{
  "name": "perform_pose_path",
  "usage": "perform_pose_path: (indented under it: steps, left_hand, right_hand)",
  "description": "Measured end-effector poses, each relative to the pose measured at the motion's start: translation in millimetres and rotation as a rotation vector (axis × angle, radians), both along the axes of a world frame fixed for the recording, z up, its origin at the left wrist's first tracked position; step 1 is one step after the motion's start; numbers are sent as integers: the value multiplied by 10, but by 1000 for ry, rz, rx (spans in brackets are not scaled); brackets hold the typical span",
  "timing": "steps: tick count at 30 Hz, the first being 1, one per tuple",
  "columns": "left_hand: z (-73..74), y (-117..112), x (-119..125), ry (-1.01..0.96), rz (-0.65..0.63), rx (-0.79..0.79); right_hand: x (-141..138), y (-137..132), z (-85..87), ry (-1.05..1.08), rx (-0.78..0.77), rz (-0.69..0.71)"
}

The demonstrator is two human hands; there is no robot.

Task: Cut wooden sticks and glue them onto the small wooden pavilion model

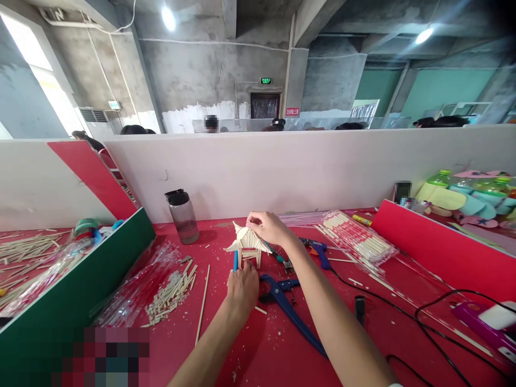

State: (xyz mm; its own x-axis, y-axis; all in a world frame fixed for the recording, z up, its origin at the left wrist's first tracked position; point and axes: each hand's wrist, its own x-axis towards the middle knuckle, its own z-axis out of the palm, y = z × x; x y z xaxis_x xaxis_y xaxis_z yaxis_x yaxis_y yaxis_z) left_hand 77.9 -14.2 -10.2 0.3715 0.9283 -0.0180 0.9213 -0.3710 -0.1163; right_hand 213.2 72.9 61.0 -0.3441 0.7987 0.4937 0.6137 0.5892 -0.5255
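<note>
A small model pavilion (250, 243) made of pale wooden sticks, with upturned roof corners and short legs, is in the middle of the view above the red table. My right hand (266, 228) is closed on the right side and top of its roof. Lower down, at the legs, my left hand (243, 282) is closed, its fingertips partly hidden behind the knuckles. A narrow blue object (236, 260) shows just left of the legs; its kind is unclear. Right of my left hand lies a blue pipe cutter (288, 312). Green-handled pliers (282, 259) are partly covered by my right forearm.
Cut sticks (171, 295) lie at left beside crumpled plastic wrap (137, 285). A water bottle (183, 217) stands at the white partition (258, 172). At right are a blue glue gun (320, 252) with its cable, bagged sticks (358, 239) and a purple device (479, 325).
</note>
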Motion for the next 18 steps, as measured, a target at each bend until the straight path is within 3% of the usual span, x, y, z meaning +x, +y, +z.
perform_pose_path:
  steps: [9, 18]
  left_hand:
    - [-140, 121, -62, 3, -14, 31]
    - [-146, 155, -72, -10, -55, 20]
  right_hand:
    - [3, 29, -27, -8, -2, 10]
    - [3, 24, -22, -19, -3, 1]
